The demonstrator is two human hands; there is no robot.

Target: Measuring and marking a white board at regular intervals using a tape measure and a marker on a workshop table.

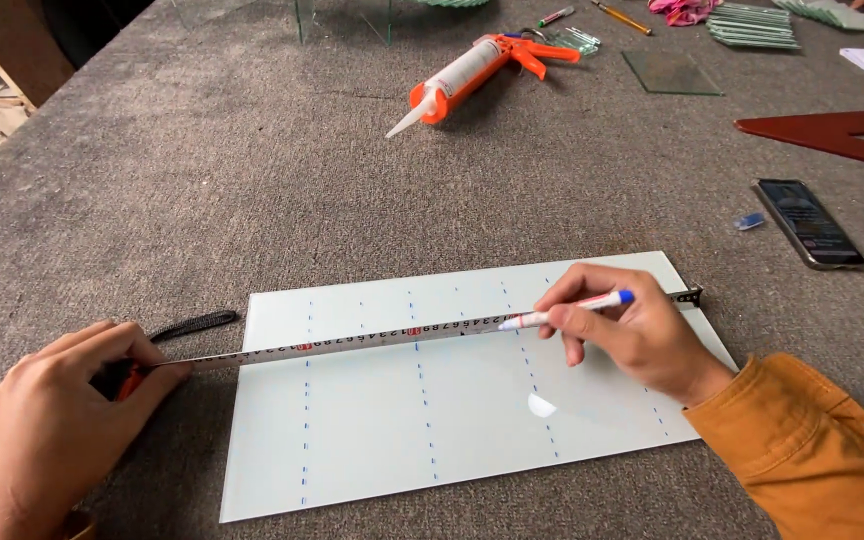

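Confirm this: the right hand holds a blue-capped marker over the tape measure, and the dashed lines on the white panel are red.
Not quite. The head view shows the dashed lines on the white panel are blue, not red. The right hand does hold the blue-capped marker over the tape measure.

The person's right hand [632, 335] comes out of a long mustard-orange sleeve [812, 450], a soft woven cloth that wrinkles in loose folds and ends in a plain stitched cuff at the wrist. The left hand [52, 425] is bare, with no ring, watch or glove, and only a sliver of the same orange cloth shows at its wrist by the lower edge.
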